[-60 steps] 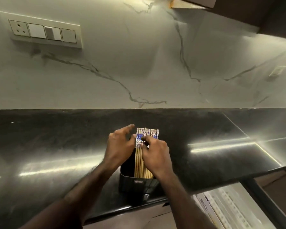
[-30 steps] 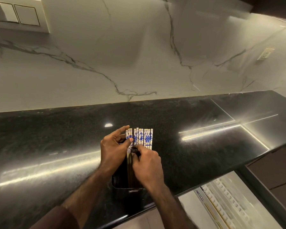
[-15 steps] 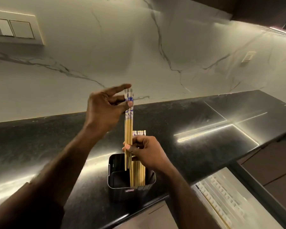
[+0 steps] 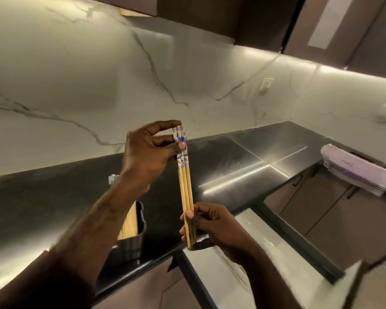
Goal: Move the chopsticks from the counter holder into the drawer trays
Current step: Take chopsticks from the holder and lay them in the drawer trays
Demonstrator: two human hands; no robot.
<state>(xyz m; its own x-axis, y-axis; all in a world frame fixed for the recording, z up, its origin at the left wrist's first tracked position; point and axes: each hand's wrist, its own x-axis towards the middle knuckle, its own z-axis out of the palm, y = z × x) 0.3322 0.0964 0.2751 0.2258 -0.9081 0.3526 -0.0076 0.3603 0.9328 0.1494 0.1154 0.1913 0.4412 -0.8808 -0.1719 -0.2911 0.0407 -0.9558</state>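
Note:
A small bundle of wooden chopsticks with blue-and-white patterned tops stands almost upright in the air above the counter's front edge. My left hand pinches the patterned top end between thumb and fingers. My right hand grips the bare lower tips. The dark metal counter holder stands at the counter's front, to the left of the bundle, partly hidden by my left forearm; more chopsticks lean inside it. The open drawer with pale trays lies below and right of my right hand.
The black polished counter runs back to a marble wall and turns a corner at the right. A folded lilac cloth lies on the right-hand counter. Dark cabinet fronts stand beyond the drawer.
The bundle has come fully out of the holder and moved right. My right hand has left the chopsticks in the holder and now grips the lifted bundle's lower end. The view has swung right.

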